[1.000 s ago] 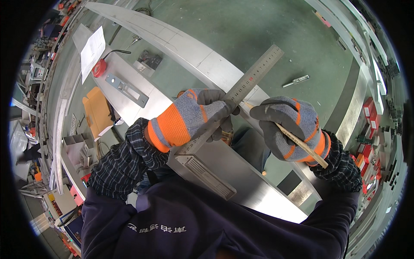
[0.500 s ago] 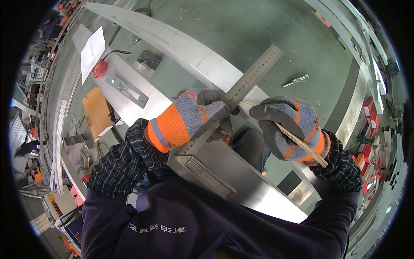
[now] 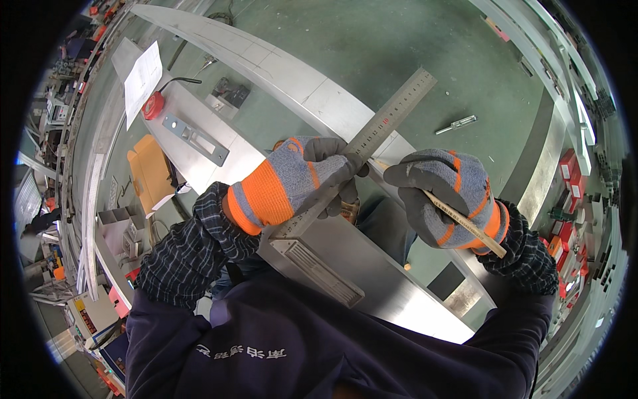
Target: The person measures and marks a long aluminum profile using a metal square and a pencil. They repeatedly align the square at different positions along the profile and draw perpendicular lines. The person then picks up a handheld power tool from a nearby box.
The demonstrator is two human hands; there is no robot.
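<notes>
A steel try square (image 3: 392,114) with a ruled blade lies slantwise across a long metal profile (image 3: 312,90). Gripped at mid-blade by my gloved left hand (image 3: 312,174), it has its thick slotted stock (image 3: 320,271) near my body. Wooden pencil (image 3: 468,223) in grip, my gloved right hand (image 3: 442,193) is closed just right of the blade. The pencil's tip points left, close to the blade's edge and the profile. Its rear end sticks out past my wrist. Some fingers of the left hand are hidden behind the blade.
On the metal beam at left lie a slotted plate (image 3: 195,140), a red round object (image 3: 153,105) and a paper sheet (image 3: 142,83). A screwdriver (image 3: 456,124) rests on the green floor. An open cardboard box (image 3: 149,171) stands at left, red boxes (image 3: 570,176) at right.
</notes>
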